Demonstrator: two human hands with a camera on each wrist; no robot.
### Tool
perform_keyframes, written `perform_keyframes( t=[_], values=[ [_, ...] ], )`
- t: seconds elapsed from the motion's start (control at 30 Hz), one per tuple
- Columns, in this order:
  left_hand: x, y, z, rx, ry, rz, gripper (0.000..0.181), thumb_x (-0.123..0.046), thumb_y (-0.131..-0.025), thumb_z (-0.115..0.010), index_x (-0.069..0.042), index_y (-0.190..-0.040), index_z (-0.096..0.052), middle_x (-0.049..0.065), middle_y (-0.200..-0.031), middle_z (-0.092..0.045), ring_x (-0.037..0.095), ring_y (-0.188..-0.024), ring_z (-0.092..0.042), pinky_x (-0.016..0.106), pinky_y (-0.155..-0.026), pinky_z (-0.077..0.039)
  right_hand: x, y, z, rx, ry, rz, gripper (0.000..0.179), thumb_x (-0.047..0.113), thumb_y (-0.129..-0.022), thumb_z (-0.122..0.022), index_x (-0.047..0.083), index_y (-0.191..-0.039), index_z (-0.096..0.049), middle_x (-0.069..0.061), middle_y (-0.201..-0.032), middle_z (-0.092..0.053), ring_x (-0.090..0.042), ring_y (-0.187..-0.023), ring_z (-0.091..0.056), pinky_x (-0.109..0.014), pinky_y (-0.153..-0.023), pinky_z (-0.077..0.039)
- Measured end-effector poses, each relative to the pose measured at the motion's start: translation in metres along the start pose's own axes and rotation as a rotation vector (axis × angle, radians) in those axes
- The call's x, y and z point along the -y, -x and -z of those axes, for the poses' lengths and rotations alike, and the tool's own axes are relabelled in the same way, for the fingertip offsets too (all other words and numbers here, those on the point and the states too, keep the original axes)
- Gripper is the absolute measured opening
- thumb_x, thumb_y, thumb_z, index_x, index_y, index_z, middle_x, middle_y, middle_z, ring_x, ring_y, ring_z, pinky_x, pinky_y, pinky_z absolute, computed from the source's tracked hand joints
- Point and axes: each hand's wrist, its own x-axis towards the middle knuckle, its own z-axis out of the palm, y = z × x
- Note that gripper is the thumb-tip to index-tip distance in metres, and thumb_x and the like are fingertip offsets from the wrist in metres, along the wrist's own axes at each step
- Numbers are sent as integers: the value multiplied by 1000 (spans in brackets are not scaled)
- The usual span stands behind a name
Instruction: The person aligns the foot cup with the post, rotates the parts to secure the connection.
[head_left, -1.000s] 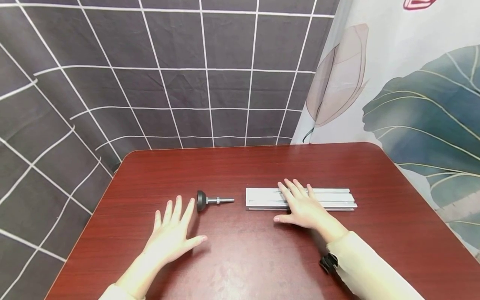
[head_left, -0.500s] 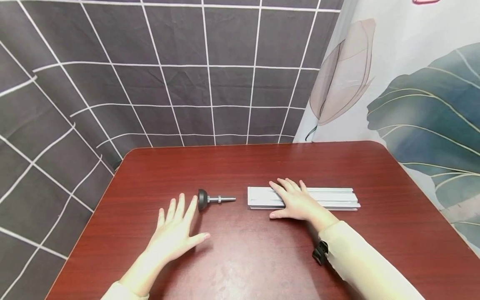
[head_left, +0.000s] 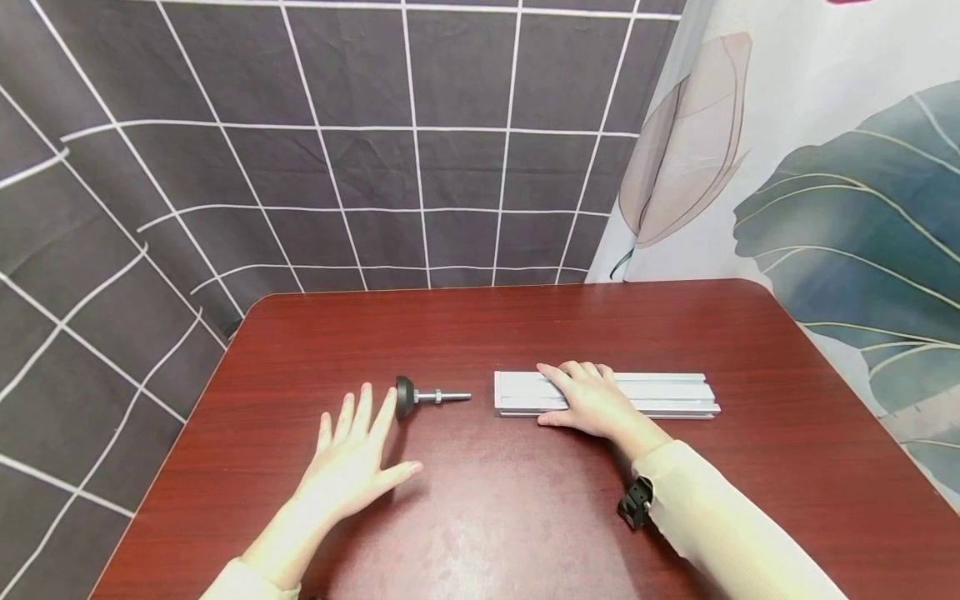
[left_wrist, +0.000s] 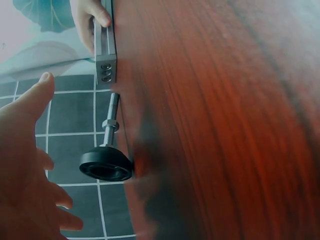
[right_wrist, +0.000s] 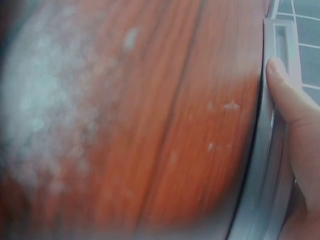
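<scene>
A silver aluminium profile (head_left: 521,385) lies lengthwise on the right half of the table. My right hand (head_left: 592,402) grips it across its left half, fingers bent over the far edge and thumb along the near side. The right wrist view shows that thumb (right_wrist: 286,95) against the profile's grooved side (right_wrist: 267,165). To the left, a levelling foot (head_left: 405,397) with a black base lies on its side, its threaded stud and nut pointing at the profile. Beside the base, my left hand (head_left: 345,475) is spread, index fingertip right at its edge. Round holes show in the profile's end face (left_wrist: 106,69).
The dark red wood table (head_left: 465,333) has rounded far corners. Behind it hangs a grey curtain (head_left: 457,175) with white grid lines, and a leaf-patterned curtain (head_left: 840,217) at the right. A black strap device (head_left: 636,502) sits at the right wrist.
My right hand has come down and slightly left on the aluminium profile, and its fingers have curled over the far edge. The left hand stays spread beside the levelling foot.
</scene>
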Motion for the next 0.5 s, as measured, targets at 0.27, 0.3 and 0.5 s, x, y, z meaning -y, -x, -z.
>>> perform_keyframes(
  t=[0.27, 0.3, 0.5],
  values=[
    [2, -4, 2, -8, 3, 0, 97, -67, -77, -58, -14, -149, -22, 25, -150, -18, 47, -135, -19, 67, -103, -14, 1, -1, -1, 7, 5, -43, 82, 60, -70, -70, 10, -132, -50, -13, -115, -55, -34, -105, -50, -55, -86, -36],
    [2, -4, 3, -10, 7, 3, 97, -66, -77, -59, -13, -149, -22, 25, -150, -18, 47, -135, -19, 67, -103, -14, 1, -1, -1, 5, 2, -47, 81, 60, -70, -70, 10, -130, -51, -13, -114, -55, -34, -105, -50, -55, -86, -36],
    [5, -10, 3, -6, 37, 15, 94, -63, -79, -59, -13, -149, -21, 25, -151, -17, 47, -135, -18, 66, -104, -14, 0, -3, -3, -4, -3, -59, 78, 60, -68, -71, 11, -127, -53, -12, -112, -55, -33, -103, -50, -54, -85, -36]
  ],
)
